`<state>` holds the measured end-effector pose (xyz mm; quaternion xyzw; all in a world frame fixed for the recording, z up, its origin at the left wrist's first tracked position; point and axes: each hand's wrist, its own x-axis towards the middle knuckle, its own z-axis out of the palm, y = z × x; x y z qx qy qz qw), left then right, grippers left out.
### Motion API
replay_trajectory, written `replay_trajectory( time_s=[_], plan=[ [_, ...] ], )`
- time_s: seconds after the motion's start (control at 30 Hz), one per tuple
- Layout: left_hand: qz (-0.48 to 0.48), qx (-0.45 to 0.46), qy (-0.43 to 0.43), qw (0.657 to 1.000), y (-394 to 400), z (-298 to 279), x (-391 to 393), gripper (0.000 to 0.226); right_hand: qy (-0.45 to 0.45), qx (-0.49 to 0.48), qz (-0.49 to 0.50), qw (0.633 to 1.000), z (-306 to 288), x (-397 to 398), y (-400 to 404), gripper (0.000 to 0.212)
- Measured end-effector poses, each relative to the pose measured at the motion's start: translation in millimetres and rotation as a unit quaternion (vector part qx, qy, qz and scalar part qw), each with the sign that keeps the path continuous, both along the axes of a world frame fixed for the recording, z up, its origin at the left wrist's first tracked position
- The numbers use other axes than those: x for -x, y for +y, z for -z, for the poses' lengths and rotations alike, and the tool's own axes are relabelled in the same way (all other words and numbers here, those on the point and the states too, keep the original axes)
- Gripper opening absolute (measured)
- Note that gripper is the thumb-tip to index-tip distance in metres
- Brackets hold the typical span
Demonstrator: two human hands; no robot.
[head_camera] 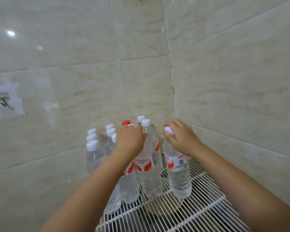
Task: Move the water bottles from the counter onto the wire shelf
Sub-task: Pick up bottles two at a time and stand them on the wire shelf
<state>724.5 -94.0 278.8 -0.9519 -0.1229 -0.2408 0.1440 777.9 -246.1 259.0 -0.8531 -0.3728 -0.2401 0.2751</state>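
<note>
White-capped bottles (179,171) on wire shelf (199,206) | both hands, left (130,140) and right (181,137), grip bottle tops

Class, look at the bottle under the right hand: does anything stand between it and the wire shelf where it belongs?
Nothing visible does. The right hand grips the white cap of the water bottle, whose base already appears to rest on the wire shelf, apart from the other bottles to its left.
</note>
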Motion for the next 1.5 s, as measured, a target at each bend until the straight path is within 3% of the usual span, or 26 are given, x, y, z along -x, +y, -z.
replay_trajectory(
  time_s=[0.2, 0.4, 0.5, 0.57, 0.73, 0.9, 1.03, 1.13, 1.23, 1.5],
  plan=[
    [0.015, -0.081, 0.081, 0.993, -5, -13, -12, 0.038, 0.075, 0.158, -0.029, 0.984, -28, 6, -17, 0.042],
    [0.005, -0.059, 0.104, 0.993, -9, -18, -7, 0.037, 0.051, 0.200, -0.046, 0.977, -37, -1, -21, 0.002],
    [0.040, 0.011, 0.102, 0.994, -10, -20, 2, 0.035, 0.032, 0.216, -0.044, 0.975, -37, -2, -20, 0.004],
    [0.055, 0.043, 0.101, 0.992, -13, -22, 8, 0.032, 0.010, 0.225, -0.019, 0.974, -40, -2, -20, 0.020],
    [0.028, 0.041, 0.085, 0.995, -15, -19, 11, 0.036, -0.025, 0.243, 0.071, 0.967, -43, -3, -18, 0.033],
    [-0.048, 0.047, 0.061, 0.996, -16, -15, 3, 0.041, 0.010, 0.219, 0.074, 0.973, -40, -6, -17, 0.044],
    [-0.039, 0.067, 0.074, 0.994, -22, -19, 7, 0.043, 0.101, 0.256, -0.008, 0.961, -44, -3, -23, 0.035],
    [0.009, 0.155, 0.101, 0.983, -20, -23, 11, 0.033, 0.100, 0.220, -0.069, 0.968, -44, -7, -27, 0.021],
    [0.031, 0.185, 0.086, 0.979, -16, -23, 14, 0.043, 0.086, 0.169, -0.094, 0.977, -38, -9, -24, 0.020],
    [0.025, 0.189, 0.040, 0.981, -12, -18, 7, 0.030, 0.062, 0.058, -0.086, 0.993, -22, -23, 2, 0.012]
  ],
)
